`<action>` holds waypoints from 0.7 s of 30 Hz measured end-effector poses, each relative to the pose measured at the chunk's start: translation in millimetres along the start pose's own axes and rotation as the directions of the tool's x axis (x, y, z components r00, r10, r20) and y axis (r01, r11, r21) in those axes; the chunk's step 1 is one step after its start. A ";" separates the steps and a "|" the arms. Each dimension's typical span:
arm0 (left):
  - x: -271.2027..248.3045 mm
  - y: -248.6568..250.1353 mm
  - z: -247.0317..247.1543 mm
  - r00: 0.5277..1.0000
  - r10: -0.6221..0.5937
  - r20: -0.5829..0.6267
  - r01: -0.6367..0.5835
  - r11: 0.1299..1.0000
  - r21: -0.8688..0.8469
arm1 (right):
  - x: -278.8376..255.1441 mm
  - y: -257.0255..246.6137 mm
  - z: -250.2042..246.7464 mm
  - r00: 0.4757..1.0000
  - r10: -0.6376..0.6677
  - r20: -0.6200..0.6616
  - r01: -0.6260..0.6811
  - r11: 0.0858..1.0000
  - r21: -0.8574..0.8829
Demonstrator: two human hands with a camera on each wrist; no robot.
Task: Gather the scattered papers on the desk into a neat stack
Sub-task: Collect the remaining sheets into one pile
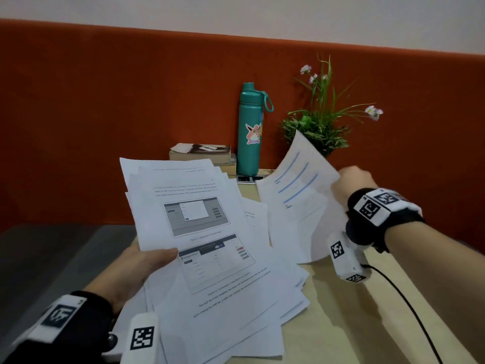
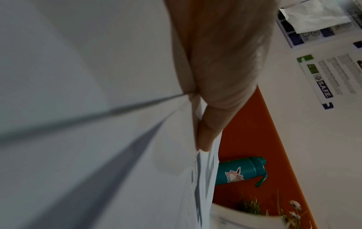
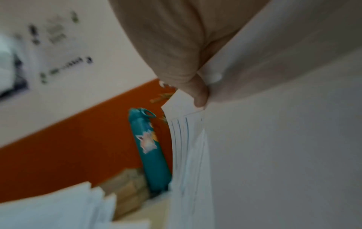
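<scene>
Left hand (image 1: 143,261) grips a fanned bundle of papers (image 1: 199,227) at its near-left edge, thumb (image 1: 168,254) laid over the top sheet, the other fingers hidden beneath. The left wrist view shows the thumb (image 2: 207,136) pressed on the paper edges (image 2: 201,178). Top sheet is printed with text and two grey screenshots. The bundle is lifted and tilted, its sheets uneven and splayed, not squared.

Right hand (image 1: 351,183) pinches a second batch of sheets (image 1: 296,195) at their right edge, raised off the desk (image 1: 341,311) and tilted up toward the far right. The front sheet carries blue lines. In the right wrist view a fingertip (image 3: 199,97) curls over the sheet edge (image 3: 188,139); that view is blurred.

More loose papers lie on the desk, under and between the two held batches, overlapping, spreading toward the near edge.

At the far side, against an orange partition (image 1: 105,114): a teal bottle (image 1: 250,132) with a cartoon sticker, standing upright. Left of it, books (image 1: 202,153) lying flat. Right of it, a plant (image 1: 322,119) with small pink flowers, partly behind the right-hand sheets.

Both wrists wear black bands with black-and-white marker tags. A black cable (image 1: 409,311) runs from the right wrist toward the near right.
</scene>
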State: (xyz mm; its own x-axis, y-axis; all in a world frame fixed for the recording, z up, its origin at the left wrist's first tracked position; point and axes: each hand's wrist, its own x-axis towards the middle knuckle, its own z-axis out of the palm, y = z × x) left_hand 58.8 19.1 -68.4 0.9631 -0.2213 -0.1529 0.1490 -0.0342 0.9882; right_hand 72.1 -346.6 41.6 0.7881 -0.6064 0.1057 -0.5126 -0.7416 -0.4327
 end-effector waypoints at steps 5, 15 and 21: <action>0.6 -0.8 4.4 0.999 0.022 -0.034 -0.023 0.999 -0.033 | -46.3 -25.4 -74.7 0.940 -0.119 -0.319 0.194 0.957 0.216; -15.4 13.4 24.8 0.997 0.031 -0.076 -0.033 0.999 -0.020 | -96.4 -4.7 8.9 0.955 -0.195 0.222 0.116 0.938 0.325; -9.4 19.3 27.2 0.998 -0.055 0.011 0.056 0.996 -0.075 | -112.9 -14.9 71.4 0.909 -0.211 0.359 0.067 0.925 0.374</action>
State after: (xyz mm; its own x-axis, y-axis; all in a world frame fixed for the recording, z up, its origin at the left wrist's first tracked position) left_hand 46.5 -6.0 -47.9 0.9510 -0.2298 -0.2069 0.2186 0.0266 0.9754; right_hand 15.1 -246.6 -27.8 0.9471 -0.2915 -0.1339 -0.2936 -0.6197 -0.7279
